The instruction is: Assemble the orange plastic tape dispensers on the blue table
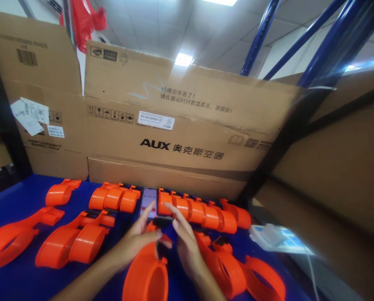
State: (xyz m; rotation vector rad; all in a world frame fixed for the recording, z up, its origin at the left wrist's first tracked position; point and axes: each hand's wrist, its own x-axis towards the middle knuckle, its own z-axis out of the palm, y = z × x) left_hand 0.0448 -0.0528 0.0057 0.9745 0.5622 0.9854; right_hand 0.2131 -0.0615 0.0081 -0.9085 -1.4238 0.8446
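An orange plastic piece with a ring-shaped body, which looks like a tape dispenser (145, 271), stands at the front middle, its narrow head reaching up between my hands. My left hand (139, 236) is at the left of that head, index finger stretched upward and thumb across toward it; whether the thumb touches it is unclear. On its right side is my right hand (185, 240), fingers apart and extended, with no object visible in its grasp. Just beyond my fingertips a phone (149, 200) leans upright, showing a timer-like screen.
Similar orange dispensers stand left (57, 240), in a back row (196, 211) and at front right (264, 278) on the blue tabletop (20, 284). A cardboard box panel (187, 133) closes the back. A white power strip (265, 238) with cable lies right, near a dark post (268, 154).
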